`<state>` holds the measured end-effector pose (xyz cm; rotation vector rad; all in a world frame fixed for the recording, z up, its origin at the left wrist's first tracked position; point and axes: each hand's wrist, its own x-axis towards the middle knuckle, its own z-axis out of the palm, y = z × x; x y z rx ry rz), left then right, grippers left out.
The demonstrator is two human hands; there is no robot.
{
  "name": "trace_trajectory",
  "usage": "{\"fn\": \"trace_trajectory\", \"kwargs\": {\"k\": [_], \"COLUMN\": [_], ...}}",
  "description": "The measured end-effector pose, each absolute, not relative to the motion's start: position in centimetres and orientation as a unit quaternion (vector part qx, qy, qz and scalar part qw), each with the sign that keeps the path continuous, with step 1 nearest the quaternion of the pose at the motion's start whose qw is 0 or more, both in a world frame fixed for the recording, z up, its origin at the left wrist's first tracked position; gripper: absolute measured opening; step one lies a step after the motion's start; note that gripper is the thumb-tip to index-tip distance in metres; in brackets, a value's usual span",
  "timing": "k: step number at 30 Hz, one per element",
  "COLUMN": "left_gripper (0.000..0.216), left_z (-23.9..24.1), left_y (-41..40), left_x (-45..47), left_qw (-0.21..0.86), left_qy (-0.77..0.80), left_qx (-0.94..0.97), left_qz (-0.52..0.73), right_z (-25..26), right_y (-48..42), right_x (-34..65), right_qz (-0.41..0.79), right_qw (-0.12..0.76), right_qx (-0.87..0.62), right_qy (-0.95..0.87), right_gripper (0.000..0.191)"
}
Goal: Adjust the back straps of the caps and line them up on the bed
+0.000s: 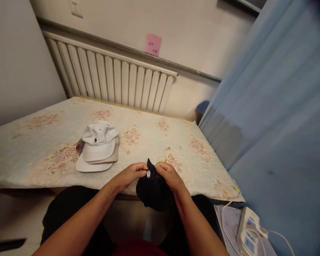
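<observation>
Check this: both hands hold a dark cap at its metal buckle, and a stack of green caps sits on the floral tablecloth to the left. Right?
No: the head view shows the stacked caps are white, not green. The left hand and right hand hold the dark cap at its metal buckle, with the stack on the floral tablecloth.

The white cap (pixel 99 140) is covering most of the caps (pixel 92 166) beneath it. The fingers (pixel 140 169) are hiding part of the strap on the dark cap (pixel 152 193). The pink note (pixel 153 44) is showing writing too small to read.
</observation>
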<state>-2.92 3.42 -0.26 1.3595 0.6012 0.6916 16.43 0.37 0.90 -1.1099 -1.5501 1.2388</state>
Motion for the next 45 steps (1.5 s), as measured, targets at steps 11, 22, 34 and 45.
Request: {"fn": "trace_trajectory", "kwargs": {"k": [11,22,34,45], "left_gripper": [0.011,0.01,0.016,0.016], "left_z": [0.1,-0.3,-0.7,-0.7], "left_y": [3.0,2.9,2.9,3.0], "left_x": [-2.9,-2.8,-3.2,-3.0], "left_qw": [0.679,0.683,0.68,0.639], "left_qy": [0.31,0.299,0.293,0.307], "left_qx": [0.606,0.608,0.611,0.643], "left_qz": [0.275,0.273,0.278,0.289], "right_z": [0.6,0.1,-0.2,-0.8], "right_y": [-0.1,-0.4,-0.7,-0.7], "right_x": [16.0,15.7,15.3,15.2], "right_qz": [0.466,0.472,0.506,0.494], "right_qw": [0.401,0.402,0.411,0.313], "right_qx": [-0.463,-0.477,-0.467,-0.491], "right_qy": [-0.638,-0.623,-0.597,-0.646], "right_gripper": [0.02,0.017,0.013,0.01]}}
